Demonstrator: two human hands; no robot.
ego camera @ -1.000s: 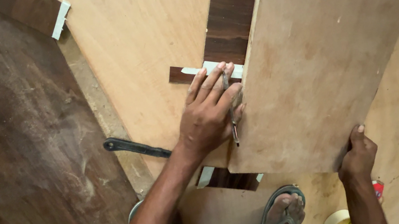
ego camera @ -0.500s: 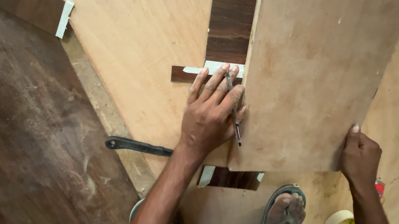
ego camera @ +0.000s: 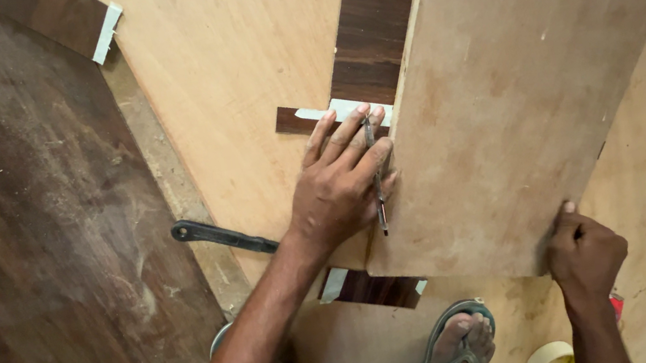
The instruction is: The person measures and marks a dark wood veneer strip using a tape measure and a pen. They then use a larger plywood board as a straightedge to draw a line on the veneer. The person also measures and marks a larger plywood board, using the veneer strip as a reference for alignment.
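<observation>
Tan plywood board [ego camera: 530,82] lies flat and skewed over a dark laminate strip [ego camera: 367,47]; thin pencil [ego camera: 376,173] lies along its left edge.

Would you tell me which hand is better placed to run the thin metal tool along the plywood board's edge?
Left: the left hand holds the thin metal tool against the plywood board; the right hand steadies its corner.

Your left hand [ego camera: 342,191] is spread flat at the left edge of the big plywood board [ego camera: 531,90], fingers pinning a thin metal scriber [ego camera: 376,178] along that edge. Your right hand [ego camera: 586,257] grips the board's bottom corner. A dark laminate strip [ego camera: 367,47] pokes out from under the board, and your sandalled foot [ego camera: 451,350] sits just below it.
</observation>
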